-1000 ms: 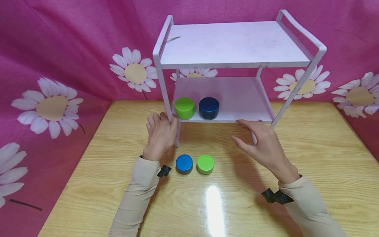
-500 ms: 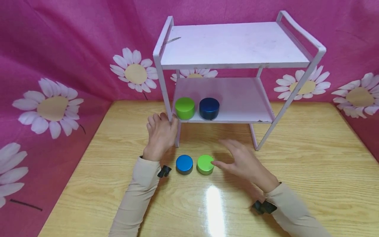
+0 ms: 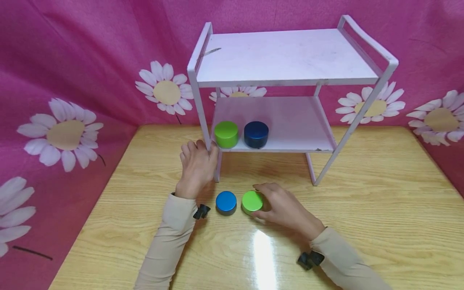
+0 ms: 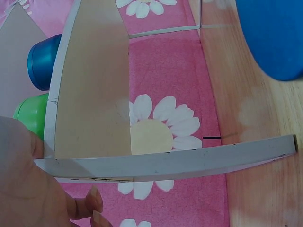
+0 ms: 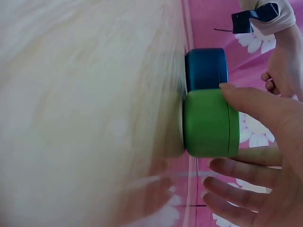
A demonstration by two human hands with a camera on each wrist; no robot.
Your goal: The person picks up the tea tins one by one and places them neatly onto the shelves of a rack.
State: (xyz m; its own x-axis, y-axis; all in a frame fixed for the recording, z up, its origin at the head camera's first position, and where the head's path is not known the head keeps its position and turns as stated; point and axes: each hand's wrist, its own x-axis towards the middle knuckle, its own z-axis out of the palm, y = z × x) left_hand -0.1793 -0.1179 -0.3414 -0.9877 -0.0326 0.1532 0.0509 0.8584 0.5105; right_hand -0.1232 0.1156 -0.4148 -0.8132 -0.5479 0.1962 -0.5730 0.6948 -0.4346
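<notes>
My left hand [image 3: 197,167] grips the front left post of the white two-tier rack [image 3: 286,56], at the height of its lower shelf. On the table in front, my right hand [image 3: 286,207] has thumb and fingers around a light green round tin [image 3: 251,201]; in the right wrist view the thumb touches the lid edge of this green tin [image 5: 208,124]. Just left of it stands a blue round tin [image 3: 226,202]. Two more tins stand on the lower shelf near its left end, a green tin [image 3: 226,135] and a dark blue tin [image 3: 256,135].
A wooden table [image 3: 380,225] carries the rack. Behind and at the sides hangs a pink cloth [image 3: 108,32] with white daisies. The lower shelf [image 3: 295,121] shows bare surface to the right of the dark blue tin.
My right hand has come from the lower shelf's front edge down and left to the light green tin on the table, closing around it. The left hand has stayed on the post.
</notes>
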